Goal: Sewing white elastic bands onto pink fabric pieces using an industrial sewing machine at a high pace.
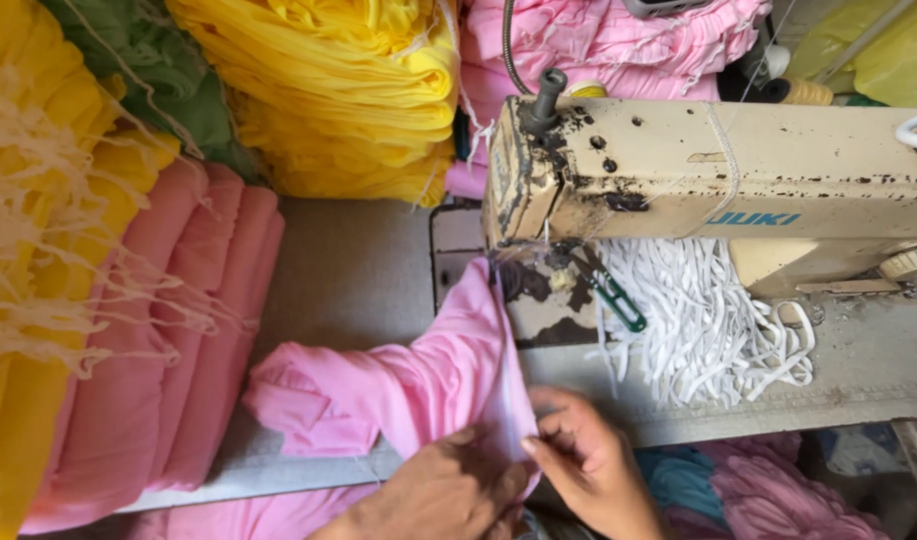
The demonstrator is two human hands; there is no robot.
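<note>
Soft, even daylight is falling from above; nothing is glaring. Colours are reading saturated on the yellow fabric stack (349, 90). A dim shadow is pooling under the sewing machine head (719, 170), darkening the needle area. The hands at the bottom edge are showing slight motion blur. Fine detail is smearing a little; edges are bending only mildly.

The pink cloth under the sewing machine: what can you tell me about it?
The pink cloth looks soft and knitted, bunched in folds on the grey table. One narrow end runs up under the needle area of the worn cream sewing machine. Its near edge is pinched by the left hand and the right hand.
</note>
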